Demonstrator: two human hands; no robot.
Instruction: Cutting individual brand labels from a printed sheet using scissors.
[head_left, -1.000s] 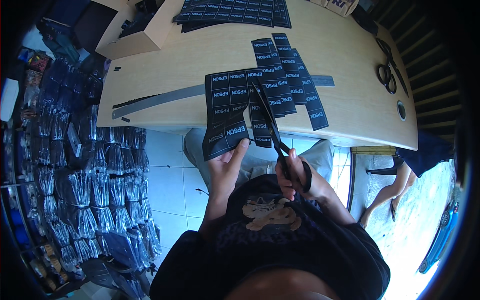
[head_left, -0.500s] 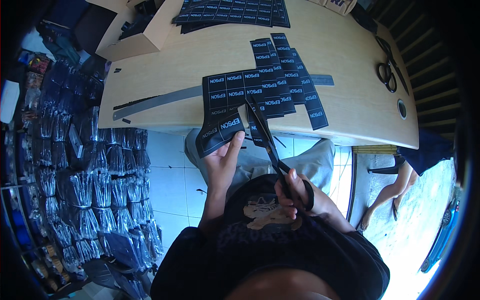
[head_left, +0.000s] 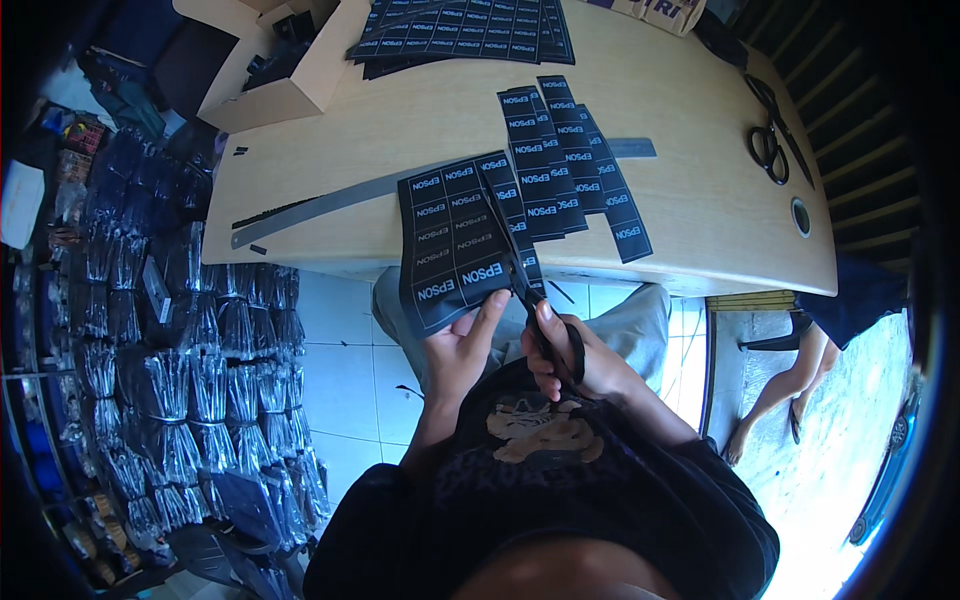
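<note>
Right hand point(head_left: 598, 365) fingers are wrapping the handles of a pair of long black metal scissors point(head_left: 515, 268), while the left hand point(head_left: 460, 355) is pinching the near edge of a black rectangular sheet gridded with pale lettering point(head_left: 450, 235), thumb on top and fingers tucking beneath. From where I'm standing, the change is showing plainly: half a second ago the sheet's near corner was curling up and baring a pale underside, and the right hand was sitting lower and further off. Now that corner is lying down, the hands are working close together, and the blades are reaching along the sheet's right side. Just past them a narrow black lettered column point(head_left: 511, 200) is running alongside. To me the cut seems to be advancing between columns, though I'm not managing to tell whether the blades are parting or closing. The sheet is overhanging the near edge of the pale wooden table point(head_left: 400, 120), its far end lying just beside the fanned black lettered strips point(head_left: 572, 160), which are staying put. Behind it, a long grey metal ruler point(head_left: 340, 200) is stretching leftward.
</note>
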